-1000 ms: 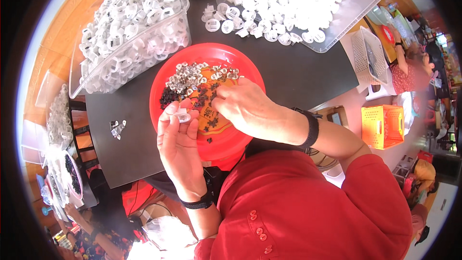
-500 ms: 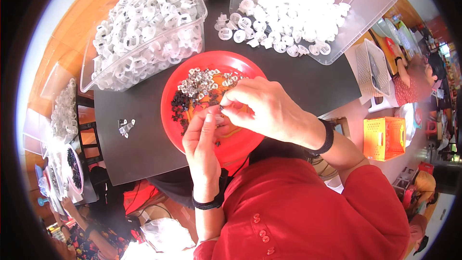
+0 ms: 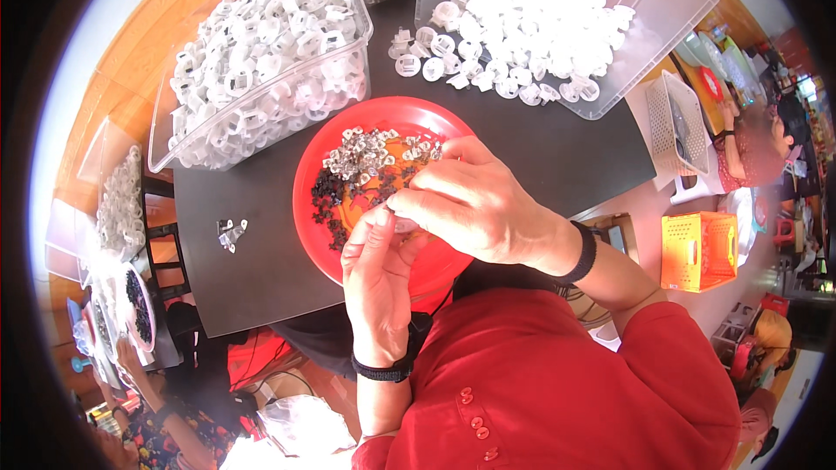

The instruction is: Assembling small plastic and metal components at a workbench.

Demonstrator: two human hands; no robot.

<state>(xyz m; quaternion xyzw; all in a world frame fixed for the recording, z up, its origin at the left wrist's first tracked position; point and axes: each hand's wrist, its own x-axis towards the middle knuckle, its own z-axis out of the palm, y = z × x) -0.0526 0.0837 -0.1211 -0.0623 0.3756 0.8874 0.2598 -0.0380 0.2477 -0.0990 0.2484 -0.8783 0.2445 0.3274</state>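
My left hand [image 3: 376, 283] is closed over the near side of a red plate [image 3: 310, 150], thumb up, around a small whitish plastic part [image 3: 405, 225] that my fingers mostly cover. My right hand [image 3: 488, 209] meets it from the right, thumb and forefinger pinched at the left thumb's tip. What the right fingers hold, if anything, is hidden. Beyond my hands, the plate carries a pile of small shiny metal pieces [image 3: 359, 157] and a pile of small black pieces [image 3: 327, 196].
A clear bin [image 3: 261, 117] heaped with white plastic parts stands at the far left. At the far right, a tipped clear bin [image 3: 649, 43] spills white round parts [image 3: 483, 65] onto the dark table [image 3: 575, 157]. A few metal pieces [image 3: 231, 233] lie left. Other people sit on both sides.
My right hand has come lower and closer over the left, its fingertips now touching the left thumb. The left hand has shifted slightly to the right.
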